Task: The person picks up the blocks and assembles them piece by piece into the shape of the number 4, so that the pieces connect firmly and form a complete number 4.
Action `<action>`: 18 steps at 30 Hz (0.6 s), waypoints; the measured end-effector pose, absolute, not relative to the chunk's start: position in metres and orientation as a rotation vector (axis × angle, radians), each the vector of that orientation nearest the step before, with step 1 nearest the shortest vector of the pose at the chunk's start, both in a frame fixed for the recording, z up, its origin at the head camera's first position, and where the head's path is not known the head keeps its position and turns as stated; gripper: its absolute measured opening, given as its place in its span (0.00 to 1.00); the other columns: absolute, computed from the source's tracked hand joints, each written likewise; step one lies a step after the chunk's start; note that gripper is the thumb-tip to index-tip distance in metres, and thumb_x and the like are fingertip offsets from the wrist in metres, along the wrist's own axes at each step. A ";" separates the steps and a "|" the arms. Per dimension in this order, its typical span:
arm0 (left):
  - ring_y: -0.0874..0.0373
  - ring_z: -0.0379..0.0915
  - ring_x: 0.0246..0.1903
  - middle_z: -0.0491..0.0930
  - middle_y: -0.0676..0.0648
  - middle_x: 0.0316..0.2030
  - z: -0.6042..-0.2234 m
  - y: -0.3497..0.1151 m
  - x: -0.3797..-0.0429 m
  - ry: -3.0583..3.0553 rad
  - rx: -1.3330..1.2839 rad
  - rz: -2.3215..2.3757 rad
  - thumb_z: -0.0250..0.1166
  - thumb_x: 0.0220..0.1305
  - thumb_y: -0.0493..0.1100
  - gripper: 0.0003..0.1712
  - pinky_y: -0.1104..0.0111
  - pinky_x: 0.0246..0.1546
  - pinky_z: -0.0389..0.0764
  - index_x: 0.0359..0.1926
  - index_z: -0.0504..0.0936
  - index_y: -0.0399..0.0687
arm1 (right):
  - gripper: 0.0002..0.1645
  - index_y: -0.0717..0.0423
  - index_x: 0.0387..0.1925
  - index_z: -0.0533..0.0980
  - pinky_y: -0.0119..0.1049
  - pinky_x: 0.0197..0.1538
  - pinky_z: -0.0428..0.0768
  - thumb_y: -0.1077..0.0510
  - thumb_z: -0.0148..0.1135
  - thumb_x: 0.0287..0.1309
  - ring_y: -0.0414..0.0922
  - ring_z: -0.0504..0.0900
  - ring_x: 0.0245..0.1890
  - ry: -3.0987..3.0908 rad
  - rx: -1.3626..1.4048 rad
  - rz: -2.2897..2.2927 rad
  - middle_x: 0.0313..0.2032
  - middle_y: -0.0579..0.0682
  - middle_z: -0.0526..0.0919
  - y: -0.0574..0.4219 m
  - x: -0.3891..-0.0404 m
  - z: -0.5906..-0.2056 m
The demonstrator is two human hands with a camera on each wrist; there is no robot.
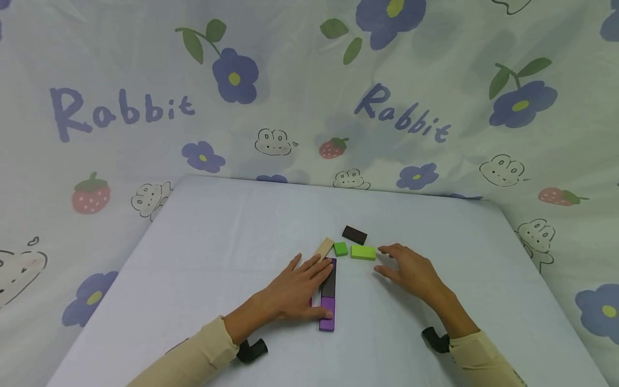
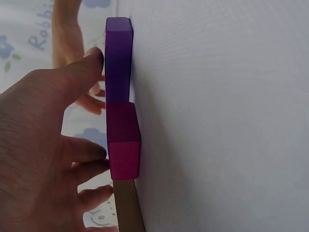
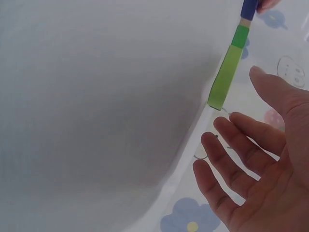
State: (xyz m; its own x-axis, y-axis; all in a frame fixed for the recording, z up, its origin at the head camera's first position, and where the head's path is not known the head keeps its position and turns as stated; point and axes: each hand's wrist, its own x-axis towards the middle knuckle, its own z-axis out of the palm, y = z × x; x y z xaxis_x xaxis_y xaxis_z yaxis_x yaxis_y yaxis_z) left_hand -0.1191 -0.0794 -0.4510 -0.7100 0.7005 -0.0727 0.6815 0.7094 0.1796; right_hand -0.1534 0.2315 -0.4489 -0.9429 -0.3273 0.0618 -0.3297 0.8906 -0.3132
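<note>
My left hand [image 1: 297, 290] rests over a cluster of small blocks, fingers spread and thumb on the purple block [image 1: 326, 318]. A dark grey block [image 1: 329, 285] lies end to end with that one, under the fingers. Beyond the fingertips a plain wooden block [image 1: 325, 246] slants away. The magenta block [image 2: 124, 159] is mostly hidden by the hand in the head view. My right hand [image 1: 413, 271] hovers with parted fingers, its fingertips close to the right end of the lime green block [image 1: 363, 252]. A small green block [image 1: 340, 249] sits just left of the lime one.
Behind the lime block lies a dark brown block [image 1: 354, 235], set apart at an angle. All of them are on a white-covered table [image 1: 217, 231]. A cloth [image 1: 300, 113] printed with flowers and rabbits hangs along the table's back and sides.
</note>
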 end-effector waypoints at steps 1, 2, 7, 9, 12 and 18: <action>0.49 0.42 0.78 0.51 0.49 0.79 -0.451 -0.079 -0.119 2.776 1.127 0.215 0.53 0.62 0.79 0.58 0.44 0.74 0.44 0.79 0.55 0.46 | 0.32 0.55 0.60 0.79 0.52 0.46 0.83 0.45 0.73 0.59 0.52 0.83 0.51 -3.046 0.533 0.508 0.54 0.53 0.83 0.232 -0.153 -0.449; 0.49 0.41 0.78 0.51 0.49 0.79 -0.452 -0.079 -0.119 2.774 1.123 0.223 0.54 0.62 0.79 0.58 0.43 0.74 0.43 0.79 0.55 0.45 | 0.32 0.55 0.60 0.79 0.52 0.46 0.83 0.45 0.73 0.59 0.52 0.83 0.51 -3.046 0.535 0.509 0.53 0.53 0.83 0.232 -0.153 -0.449; 0.49 0.42 0.78 0.52 0.49 0.79 -0.452 -0.079 -0.119 2.781 1.121 0.214 0.54 0.62 0.79 0.58 0.43 0.74 0.44 0.79 0.57 0.45 | 0.32 0.56 0.60 0.79 0.52 0.45 0.84 0.45 0.73 0.59 0.52 0.84 0.50 -3.053 0.541 0.503 0.53 0.53 0.83 0.233 -0.153 -0.448; 0.49 0.42 0.78 0.53 0.49 0.78 -0.452 -0.079 -0.119 2.783 1.120 0.212 0.55 0.62 0.79 0.58 0.43 0.74 0.44 0.79 0.57 0.45 | 0.32 0.56 0.60 0.79 0.52 0.45 0.84 0.46 0.73 0.59 0.52 0.84 0.50 -3.057 0.542 0.496 0.53 0.54 0.83 0.233 -0.153 -0.447; 0.49 0.42 0.78 0.53 0.49 0.78 -0.452 -0.078 -0.119 2.786 1.115 0.207 0.55 0.62 0.79 0.58 0.43 0.74 0.44 0.79 0.57 0.46 | 0.32 0.56 0.60 0.79 0.52 0.45 0.84 0.46 0.73 0.59 0.52 0.84 0.50 -3.064 0.540 0.491 0.53 0.54 0.83 0.233 -0.154 -0.446; 0.49 0.42 0.78 0.53 0.49 0.78 -0.450 -0.078 -0.119 2.780 1.105 0.207 0.55 0.61 0.79 0.57 0.43 0.74 0.44 0.79 0.57 0.46 | 0.31 0.56 0.60 0.79 0.51 0.45 0.84 0.46 0.73 0.59 0.52 0.84 0.50 -3.084 0.537 0.484 0.53 0.54 0.83 0.232 -0.155 -0.442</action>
State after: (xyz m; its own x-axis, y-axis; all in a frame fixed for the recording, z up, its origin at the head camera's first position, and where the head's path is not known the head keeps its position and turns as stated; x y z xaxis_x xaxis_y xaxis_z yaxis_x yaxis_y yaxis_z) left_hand -0.1189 -0.0784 -0.4504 -0.7198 0.6894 -0.0812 0.6698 0.7205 0.1798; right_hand -0.1546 0.2323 -0.4415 -0.9422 -0.3340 0.0265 -0.3261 0.8959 -0.3017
